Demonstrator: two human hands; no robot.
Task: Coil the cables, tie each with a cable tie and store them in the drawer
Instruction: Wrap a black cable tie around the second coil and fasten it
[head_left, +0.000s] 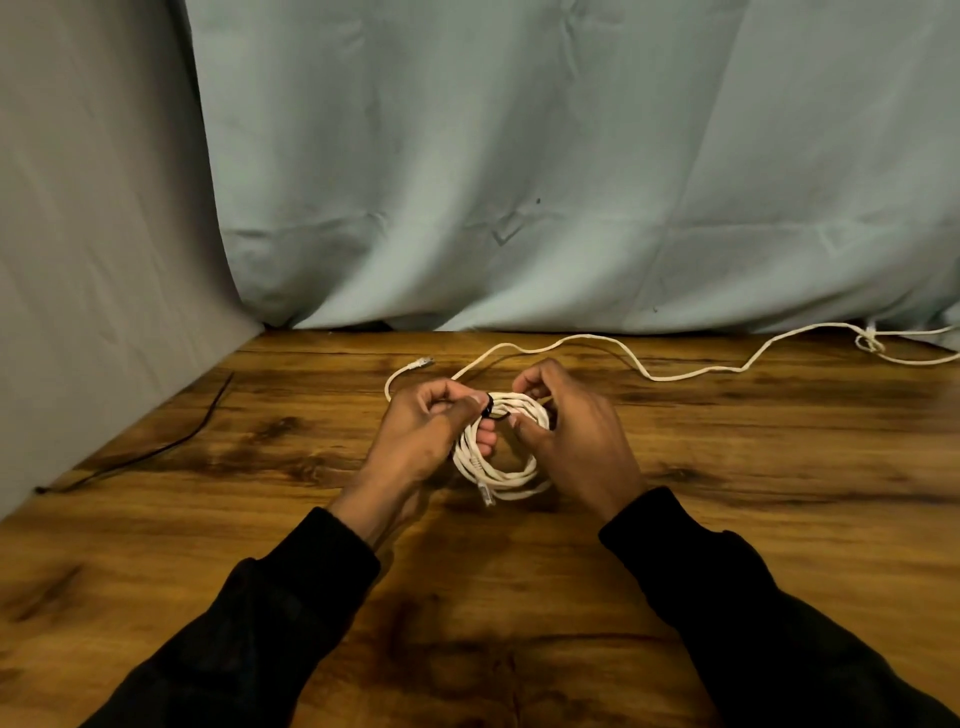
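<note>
A white coiled cable was held above the wooden worktop at the centre of the frame. The left hand was curled round the left side of the coil, with fingers passed through its middle. The right hand gripped the coil's upper right side, its fingers bent over the strands. A black cable tie was seen looped round the top of the coil, between the two thumbs. One plug of the coil hung at its lower edge. A second, loose white cable was laid along the far edge of the worktop, running to the right of the frame. Another black cable tie was left lying at the left of the frame. A pale cloth backdrop was hung behind.
</note>
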